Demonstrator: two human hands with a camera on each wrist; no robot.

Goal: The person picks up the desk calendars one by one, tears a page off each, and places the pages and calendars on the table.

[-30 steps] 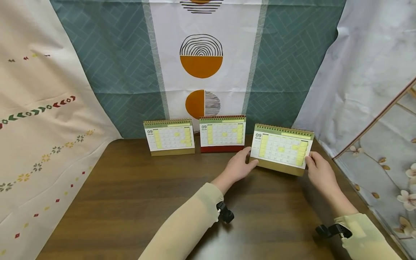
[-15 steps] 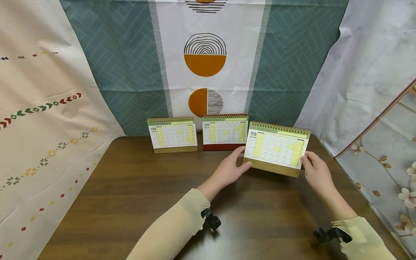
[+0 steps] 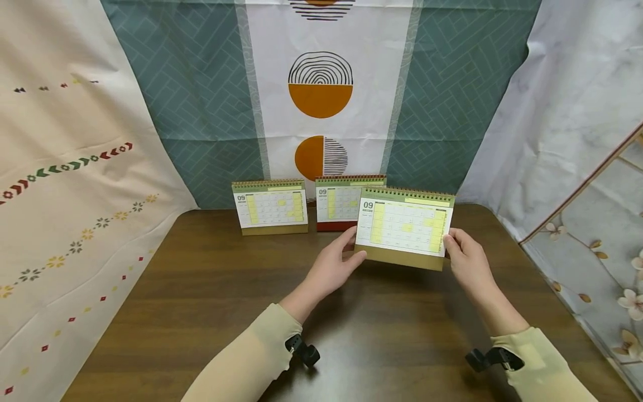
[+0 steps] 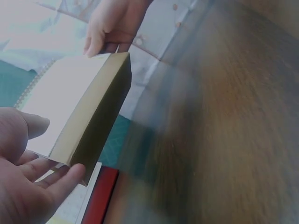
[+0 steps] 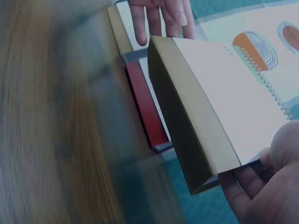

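A spiral-bound desk calendar [image 3: 404,228] with a gold-brown base is held up off the table, slightly tilted, between two hands. My left hand [image 3: 332,267] holds its left edge, thumb at the front and fingers behind and below. At the right edge, my right hand [image 3: 470,267] grips with the thumb in front. In the left wrist view the base's dark underside shows below the gold strip [image 4: 88,107]. Behind the held calendar stands a red-based desk calendar [image 3: 337,202], its right part hidden. Left of that stands another gold-based calendar [image 3: 273,207].
The brown wooden table [image 3: 201,312] runs beneath everything. A patterned teal and white cloth [image 3: 201,100] hangs at the back, with a cream cloth [image 3: 65,167] on the left and a floral marbled cloth [image 3: 577,139] on the right.
Both hands have carried the gold-based calendar leftward, and it now overlaps the red-based one in the head view. The head view has shifted slightly.
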